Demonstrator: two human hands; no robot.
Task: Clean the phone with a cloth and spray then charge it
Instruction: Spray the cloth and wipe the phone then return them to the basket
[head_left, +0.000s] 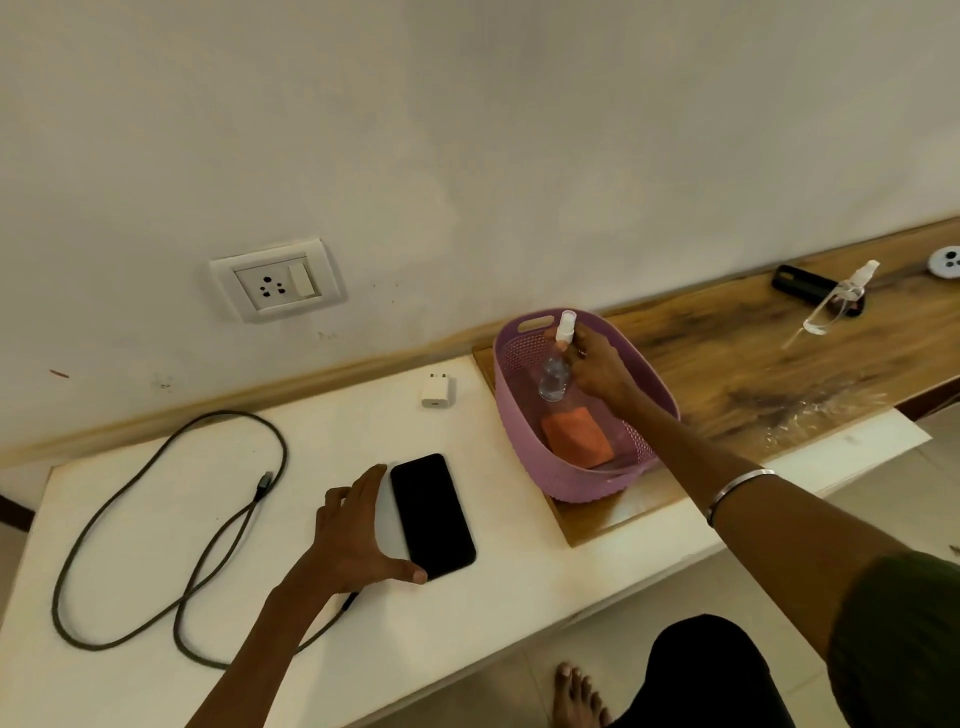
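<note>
My left hand lies spread on the white worktop, palm down, thumb tip touching the near left corner of the black slab phone and fingertips along its left long edge; nothing gripped; the phone lies flat, screen up and dark, near the middle of the white worktop.

My right hand reaches over the oval lilac perforated plastic basket and pinches the neck of a small clear spray bottle with a white nozzle; the bottle stands roughly upright, its base low inside the basket toward the far end; a folded orange cloth lies on the basket floor at the near end, apart from the bottle; a thin metal bangle sits on my right forearm.

The basket rests on the left end of the brown wooden worktop, which overlaps the right side of the white one; white charger plug stands near the far edge of the white worktop, just left of the basket; dark braided cable loops across the left part, one connector end free near the loop, the other running under my left wrist; white wall socket above the far edge.

A second clear spray bottle and a dark case-like object sit toward the far right end of the wooden worktop.
</note>
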